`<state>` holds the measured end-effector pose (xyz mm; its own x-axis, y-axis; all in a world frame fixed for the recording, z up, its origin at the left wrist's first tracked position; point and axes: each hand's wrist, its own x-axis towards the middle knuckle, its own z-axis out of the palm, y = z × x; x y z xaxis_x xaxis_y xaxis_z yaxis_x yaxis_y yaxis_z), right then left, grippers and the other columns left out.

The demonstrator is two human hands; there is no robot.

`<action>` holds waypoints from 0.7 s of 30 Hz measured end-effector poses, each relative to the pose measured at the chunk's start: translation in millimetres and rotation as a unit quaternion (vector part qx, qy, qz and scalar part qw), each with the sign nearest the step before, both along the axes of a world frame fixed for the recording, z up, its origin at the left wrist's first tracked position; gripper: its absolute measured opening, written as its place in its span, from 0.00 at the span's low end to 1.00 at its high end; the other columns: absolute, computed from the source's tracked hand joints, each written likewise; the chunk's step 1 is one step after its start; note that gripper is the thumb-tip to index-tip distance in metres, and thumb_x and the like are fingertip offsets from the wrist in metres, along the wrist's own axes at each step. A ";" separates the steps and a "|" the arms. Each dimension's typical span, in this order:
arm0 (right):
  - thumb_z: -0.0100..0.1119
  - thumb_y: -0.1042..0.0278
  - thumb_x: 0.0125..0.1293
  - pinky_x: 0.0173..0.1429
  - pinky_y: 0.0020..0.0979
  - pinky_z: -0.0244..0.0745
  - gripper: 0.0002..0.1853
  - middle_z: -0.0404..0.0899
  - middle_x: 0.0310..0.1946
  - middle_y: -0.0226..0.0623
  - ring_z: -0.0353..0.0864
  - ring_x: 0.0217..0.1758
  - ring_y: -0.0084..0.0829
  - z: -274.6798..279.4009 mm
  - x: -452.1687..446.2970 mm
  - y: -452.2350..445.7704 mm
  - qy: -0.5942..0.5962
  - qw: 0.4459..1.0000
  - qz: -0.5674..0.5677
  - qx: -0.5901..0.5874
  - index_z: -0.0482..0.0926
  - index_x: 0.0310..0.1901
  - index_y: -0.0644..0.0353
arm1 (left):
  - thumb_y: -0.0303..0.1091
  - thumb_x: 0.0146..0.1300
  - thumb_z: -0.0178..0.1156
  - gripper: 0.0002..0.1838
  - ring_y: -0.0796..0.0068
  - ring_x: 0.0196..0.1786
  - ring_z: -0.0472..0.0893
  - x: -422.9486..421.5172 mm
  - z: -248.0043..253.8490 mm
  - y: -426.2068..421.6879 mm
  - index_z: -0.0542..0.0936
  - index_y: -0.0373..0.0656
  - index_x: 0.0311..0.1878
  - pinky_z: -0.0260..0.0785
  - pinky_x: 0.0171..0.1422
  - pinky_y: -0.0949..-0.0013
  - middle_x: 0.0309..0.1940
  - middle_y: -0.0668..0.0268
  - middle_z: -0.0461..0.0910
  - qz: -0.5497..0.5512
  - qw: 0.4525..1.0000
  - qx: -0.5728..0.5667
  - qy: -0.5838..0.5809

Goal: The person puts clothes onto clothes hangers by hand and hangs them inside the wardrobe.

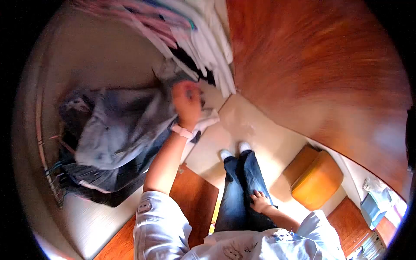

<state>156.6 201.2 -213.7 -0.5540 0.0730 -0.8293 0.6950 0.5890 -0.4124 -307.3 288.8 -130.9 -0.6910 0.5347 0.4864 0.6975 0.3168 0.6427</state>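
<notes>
My left hand (pixel 187 103) is raised at the right edge of a heap of clothes, its fingers bent and smeared by motion. Whether it holds a garment cannot be made out. Beside it lies a grey garment (pixel 108 138), spread over dark clothes (pixel 95 184) inside a wardrobe-like space. A whitish piece of cloth (pixel 208 120) sticks out just right of my left wrist. Down on the thigh of my blue jeans (pixel 236 195), my right hand (pixel 260 201) rests flat with its fingers apart and nothing in it.
Light-coloured clothes (pixel 195 34) hang in a row at the top. A large reddish-brown wooden panel (pixel 320 65) fills the upper right. An orange-yellow padded stool (pixel 318 177) stands on the pale floor (pixel 242 117). At lower right is a light-blue container (pixel 373 210).
</notes>
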 end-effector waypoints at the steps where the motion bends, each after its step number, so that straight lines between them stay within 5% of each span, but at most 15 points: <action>1: 0.49 0.51 0.58 0.63 0.47 0.59 0.28 0.65 0.58 0.46 0.59 0.64 0.45 13.1 -4.7 18.5 -0.079 0.997 -0.010 -0.024 0.66 0.57 0.57 | 0.23 0.54 0.54 0.04 0.70 0.34 0.72 -13.9 30.1 8.4 0.73 0.38 0.34 0.65 0.41 0.69 0.30 0.63 0.73 0.067 0.993 0.099 -0.015; 2: 0.48 0.49 0.58 0.63 0.42 0.61 0.30 0.65 0.58 0.48 0.62 0.62 0.46 37.6 3.4 31.7 -0.151 0.987 -0.020 -0.052 0.64 0.60 0.54 | 0.24 0.56 0.53 0.03 0.73 0.34 0.71 -12.4 76.3 14.2 0.73 0.38 0.35 0.65 0.42 0.70 0.30 0.64 0.73 0.095 0.963 0.240 -0.080; 4: 0.46 0.46 0.58 0.58 0.38 0.68 0.30 0.72 0.51 0.52 0.72 0.54 0.46 45.7 23.9 40.3 -0.189 0.982 -0.019 -0.007 0.67 0.56 0.61 | 0.28 0.58 0.53 0.04 0.72 0.35 0.71 -28.4 149.8 34.6 0.72 0.38 0.35 0.65 0.43 0.70 0.31 0.65 0.73 0.130 0.937 0.313 -0.083; 7: 0.45 0.49 0.57 0.58 0.38 0.67 0.27 0.75 0.47 0.53 0.74 0.53 0.44 55.0 55.7 37.3 -0.184 0.978 -0.101 0.016 0.74 0.48 0.64 | 0.26 0.58 0.55 0.06 0.78 0.25 0.68 -83.9 177.3 44.0 0.69 0.40 0.27 0.63 0.35 0.76 0.21 0.68 0.70 0.079 0.922 0.332 -0.184; 9: 0.45 0.50 0.57 0.58 0.38 0.67 0.27 0.75 0.47 0.53 0.74 0.53 0.45 59.6 71.9 28.9 -0.196 0.972 -0.126 0.018 0.74 0.48 0.65 | 0.30 0.58 0.56 0.06 0.79 0.20 0.64 -97.7 185.2 51.2 0.71 0.40 0.31 0.62 0.31 0.76 0.17 0.69 0.69 0.056 0.882 0.230 -0.409; 10: 0.45 0.51 0.57 0.57 0.38 0.68 0.26 0.75 0.46 0.54 0.74 0.52 0.46 55.8 80.9 20.7 -0.179 0.966 -0.184 0.018 0.75 0.47 0.66 | 0.30 0.58 0.56 0.06 0.79 0.20 0.64 -98.8 184.3 54.7 0.71 0.40 0.31 0.62 0.31 0.76 0.17 0.69 0.69 0.046 0.882 0.230 -0.409; 13: 0.46 0.55 0.56 0.56 0.39 0.68 0.22 0.76 0.42 0.55 0.75 0.49 0.48 66.0 86.5 0.0 -0.139 0.925 -0.353 0.028 0.78 0.43 0.65 | 0.35 0.60 0.57 0.09 0.79 0.22 0.67 -103.7 189.4 55.5 0.74 0.39 0.36 0.60 0.29 0.73 0.22 0.70 0.71 0.136 0.848 0.255 -0.444; 16: 0.47 0.56 0.57 0.56 0.39 0.68 0.20 0.77 0.42 0.53 0.75 0.49 0.48 73.3 85.0 -8.7 -0.133 0.886 -0.442 0.026 0.78 0.43 0.63 | 0.35 0.61 0.56 0.12 0.77 0.31 0.71 -112.2 190.5 49.6 0.74 0.39 0.44 0.61 0.30 0.72 0.30 0.69 0.72 0.082 0.799 0.225 -0.551; 18: 0.47 0.57 0.57 0.55 0.39 0.68 0.20 0.77 0.41 0.53 0.76 0.48 0.47 65.5 88.4 -18.8 -0.123 0.871 -0.474 0.044 0.78 0.43 0.63 | 0.36 0.62 0.56 0.15 0.75 0.42 0.73 -122.6 190.6 53.6 0.73 0.40 0.50 0.64 0.35 0.73 0.39 0.69 0.73 -0.011 0.727 0.305 -0.615; 21: 0.48 0.58 0.57 0.56 0.38 0.68 0.18 0.77 0.43 0.52 0.75 0.50 0.46 57.0 99.6 -28.4 -0.128 0.863 -0.488 0.024 0.78 0.43 0.62 | 0.35 0.62 0.55 0.22 0.71 0.49 0.71 -120.7 197.8 55.6 0.68 0.41 0.59 0.67 0.47 0.73 0.47 0.65 0.72 0.018 0.777 0.249 -0.578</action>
<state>256.2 172.8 -156.8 -0.0089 0.4390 -0.8985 0.9341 -0.3172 -0.1642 -427.9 344.4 66.9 -0.8299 0.4496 -0.3302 -0.4406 -0.1651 0.8824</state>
